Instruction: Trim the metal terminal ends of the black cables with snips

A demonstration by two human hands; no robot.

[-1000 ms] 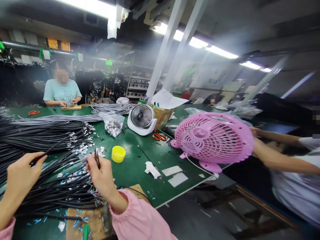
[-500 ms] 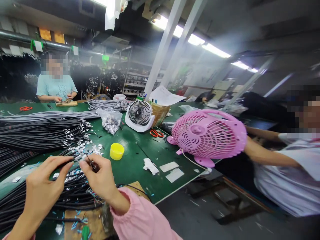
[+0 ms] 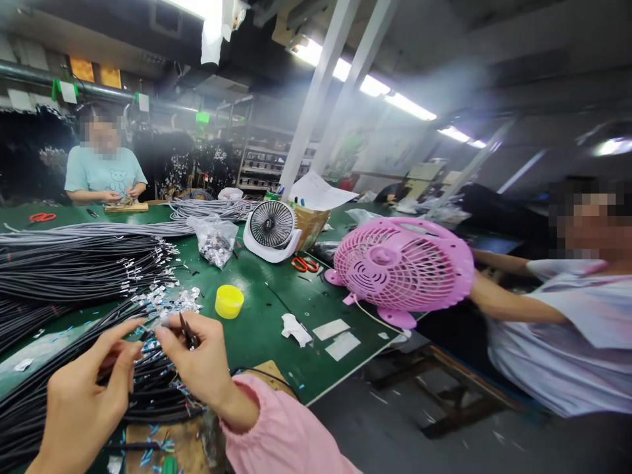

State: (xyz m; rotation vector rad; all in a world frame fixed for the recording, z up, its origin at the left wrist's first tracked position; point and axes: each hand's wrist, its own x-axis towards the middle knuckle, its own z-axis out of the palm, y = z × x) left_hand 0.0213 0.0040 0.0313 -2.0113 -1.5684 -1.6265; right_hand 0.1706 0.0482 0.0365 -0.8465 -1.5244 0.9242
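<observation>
My left hand (image 3: pixel 91 392) pinches the end of a black cable (image 3: pixel 145 334) between thumb and fingers. Close against it, my right hand (image 3: pixel 200 352) is closed around a small dark pointed metal tool (image 3: pixel 187 332), whose exact kind I cannot make out. The thumb and forefinger of the right hand meet the cable's tip, where something pale shows. Below and behind both hands lies a bundle of black cables (image 3: pixel 162 401) with stripped ends and coloured wires. Scraps of silver foil (image 3: pixel 170 299) are heaped just beyond my fingers.
A yellow tub (image 3: pixel 229 302), a white fan (image 3: pixel 270 227), orange-handled scissors (image 3: pixel 305 264) and a bag of small parts (image 3: pixel 213 243) stand on the green table. A large pink fan (image 3: pixel 399 263) is at its right edge. One co-worker (image 3: pixel 106 168) sits opposite, another (image 3: pixel 557 316) at right.
My left hand has come right with the cable, bringing its end to my right hand. The view has turned slightly right.
</observation>
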